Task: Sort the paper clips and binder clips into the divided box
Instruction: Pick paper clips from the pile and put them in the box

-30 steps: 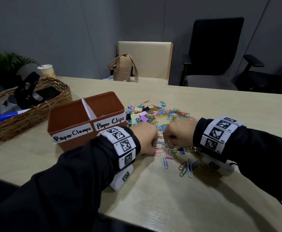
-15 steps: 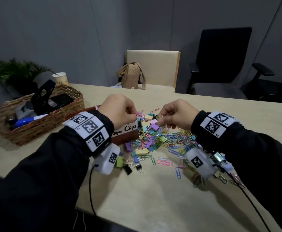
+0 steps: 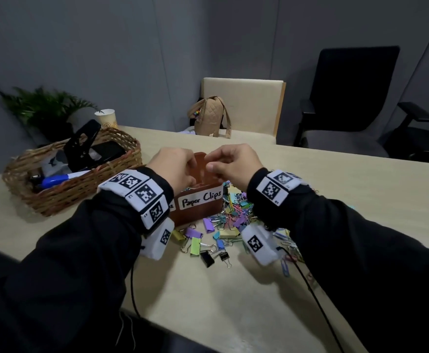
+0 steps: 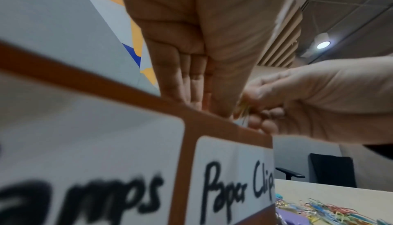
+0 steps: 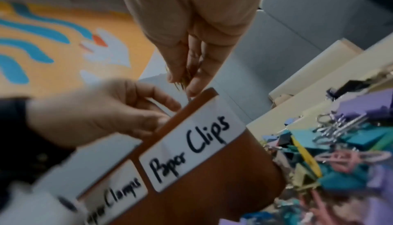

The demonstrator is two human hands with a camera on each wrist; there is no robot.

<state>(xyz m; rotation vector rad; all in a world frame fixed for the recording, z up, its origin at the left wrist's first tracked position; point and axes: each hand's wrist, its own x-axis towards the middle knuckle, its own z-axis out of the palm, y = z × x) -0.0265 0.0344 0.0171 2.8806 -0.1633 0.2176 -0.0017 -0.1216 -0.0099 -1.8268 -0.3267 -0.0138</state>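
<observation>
A: Head view: both hands over the divided box (image 3: 203,200), left hand (image 3: 175,169) curled, contents hidden.
B: Left wrist?
A: Fingers (image 4: 191,80) straight together.
B: Right wrist: right hand (image 5: 191,47) pinches gold paper clips (image 5: 182,80). Best released low, inside "Paper Clips".

I'm seeing both hands crowding over the box (image 3: 200,210), clip pile (image 3: 230,220) pressing its right side, basket (image 3: 81,184) standing left.

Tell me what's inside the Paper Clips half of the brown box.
Little shows. In the head view both hands, left hand and right hand, hover over the brown box, covering its opening. A few thin clips peek above the rim; the bottom and the rest are hidden.
</observation>
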